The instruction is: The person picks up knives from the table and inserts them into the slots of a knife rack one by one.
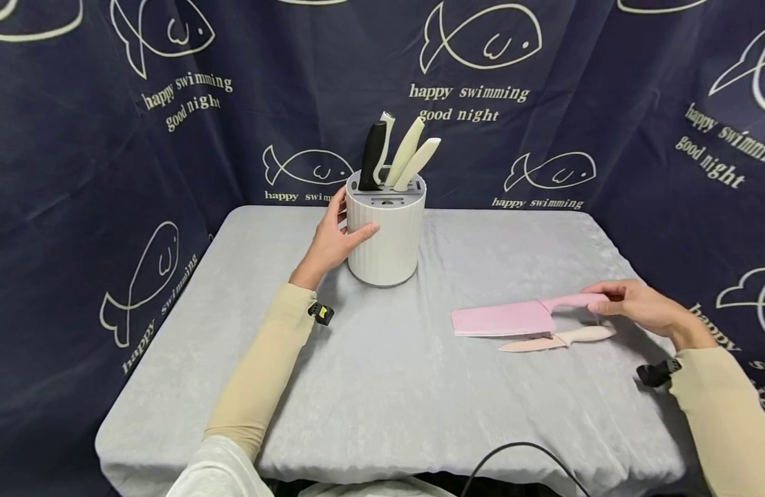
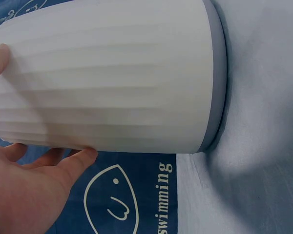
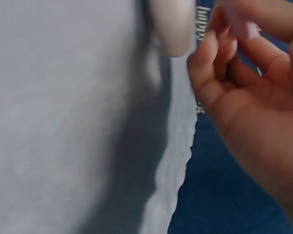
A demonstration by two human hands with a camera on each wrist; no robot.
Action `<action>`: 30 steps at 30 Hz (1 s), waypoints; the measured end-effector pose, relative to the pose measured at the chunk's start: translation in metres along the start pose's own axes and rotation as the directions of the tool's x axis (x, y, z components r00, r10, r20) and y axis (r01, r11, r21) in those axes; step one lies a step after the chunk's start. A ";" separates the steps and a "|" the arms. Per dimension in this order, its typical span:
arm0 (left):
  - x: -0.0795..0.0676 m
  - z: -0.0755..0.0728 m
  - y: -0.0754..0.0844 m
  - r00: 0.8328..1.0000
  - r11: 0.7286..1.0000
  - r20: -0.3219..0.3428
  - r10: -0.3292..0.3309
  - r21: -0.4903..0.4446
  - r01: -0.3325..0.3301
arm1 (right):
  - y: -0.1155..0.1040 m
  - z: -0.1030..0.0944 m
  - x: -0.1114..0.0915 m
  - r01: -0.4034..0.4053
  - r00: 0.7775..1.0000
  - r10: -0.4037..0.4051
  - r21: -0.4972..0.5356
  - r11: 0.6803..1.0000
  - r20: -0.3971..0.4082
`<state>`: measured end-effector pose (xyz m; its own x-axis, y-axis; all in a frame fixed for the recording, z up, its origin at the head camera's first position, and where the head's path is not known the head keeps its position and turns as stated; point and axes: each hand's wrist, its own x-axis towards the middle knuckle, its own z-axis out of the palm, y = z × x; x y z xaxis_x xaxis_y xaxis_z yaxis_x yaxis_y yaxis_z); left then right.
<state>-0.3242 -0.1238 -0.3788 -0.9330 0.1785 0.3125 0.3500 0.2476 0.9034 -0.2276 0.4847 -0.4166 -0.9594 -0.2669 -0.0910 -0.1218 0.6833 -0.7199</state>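
A white ribbed knife block (image 1: 385, 241) stands upright at the back middle of the table, with several knife handles sticking up from its slotted top. My left hand (image 1: 334, 241) grips its left side, thumb across the front and fingers round the back. In the left wrist view, the fingertips lie along the ribbed wall (image 2: 112, 83). Over at the right, my right hand (image 1: 650, 308) holds the handle of a pink cleaver (image 1: 503, 319), its blade pointing left. Just in front of the cleaver is a small paring knife (image 1: 584, 335) with a cream handle; that handle's end shows blurred in the right wrist view.
In the block are a black handle (image 1: 373, 153), a pale green handle (image 1: 407, 148) and white ones. A grey cloth (image 1: 370, 400) covers the table. Dark blue curtains (image 1: 333, 69) with fish prints hang behind and at both sides. A black cable (image 1: 519, 444) curves over the front edge.
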 end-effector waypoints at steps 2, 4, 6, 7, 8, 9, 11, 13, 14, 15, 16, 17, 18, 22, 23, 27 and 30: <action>0.001 0.000 0.001 1.000 1.000 -0.002 0.003 0.000 -0.003 | -0.005 -0.003 0.000 0.048 0.998 -0.045 0.046 0.998 -0.054; 0.001 0.000 0.001 1.000 1.000 -0.008 0.010 -0.001 -0.010 | -0.014 -0.005 0.003 0.116 0.991 -0.101 0.183 0.976 -0.090; 0.002 -0.001 0.003 1.000 1.000 -0.015 0.015 0.002 -0.015 | -0.025 -0.004 0.010 0.220 0.975 -0.192 0.408 0.886 -0.110; 0.002 -0.001 0.003 1.000 1.000 -0.018 0.018 0.005 -0.018 | -0.031 -0.004 0.014 0.265 0.964 -0.238 0.525 0.809 -0.121; 0.002 -0.001 0.003 1.000 1.000 -0.017 0.018 0.005 -0.018 | -0.038 -0.002 0.017 0.301 0.950 -0.280 0.627 0.718 -0.136; 0.001 -0.001 0.003 1.000 1.000 -0.016 0.017 0.009 -0.017 | -0.045 0.000 0.021 0.326 0.936 -0.321 0.710 0.624 -0.147; 0.001 -0.001 0.002 1.000 1.000 -0.012 0.011 0.018 -0.011 | -0.059 0.004 0.029 0.377 0.905 -0.379 0.780 0.499 -0.195; 0.001 0.000 0.001 1.000 1.000 -0.006 0.007 0.015 -0.007 | -0.076 0.009 0.035 0.422 0.888 -0.383 0.780 0.462 -0.254; 0.000 0.000 0.000 1.000 1.000 -0.003 0.005 0.013 -0.005 | -0.085 0.012 0.038 0.439 0.884 -0.373 0.775 0.454 -0.282; 0.000 0.001 0.000 1.000 1.000 -0.004 0.005 0.014 -0.005 | -0.095 0.015 0.041 0.455 0.880 -0.362 0.770 0.448 -0.309; 0.000 0.001 0.000 1.000 1.000 -0.004 0.006 0.012 -0.006 | -0.104 0.017 0.044 0.466 0.877 -0.349 0.766 0.443 -0.331; -0.001 0.002 0.000 1.000 1.000 -0.003 0.007 0.007 -0.007 | -0.115 0.021 0.047 0.476 0.873 -0.340 0.762 0.439 -0.350; -0.001 0.002 0.000 1.000 1.000 -0.002 0.008 0.007 -0.008 | -0.125 0.023 0.050 0.486 0.870 -0.328 0.757 0.437 -0.369; -0.002 0.003 0.000 1.000 1.000 -0.003 0.008 0.006 -0.007 | -0.162 0.034 0.059 0.525 0.850 -0.312 0.732 0.435 -0.424; -0.002 0.003 0.000 1.000 1.000 -0.002 0.007 0.004 -0.007 | -0.171 0.036 0.060 0.537 0.843 -0.315 0.719 0.442 -0.436; -0.002 0.003 0.001 1.000 1.000 -0.004 0.011 -0.008 -0.011 | -0.200 0.042 0.064 0.603 0.798 -0.352 0.653 0.459 -0.489; -0.002 0.002 0.001 1.000 1.000 -0.007 0.016 -0.009 -0.017 | -0.220 0.042 0.064 0.662 0.749 -0.382 0.620 0.420 -0.541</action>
<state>-0.3218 -0.1223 -0.3792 -0.9277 0.1756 0.3296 0.3647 0.2364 0.9006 -0.2519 0.2885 -0.2930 -0.8100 -0.0931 0.5790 -0.5288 -0.3111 -0.7897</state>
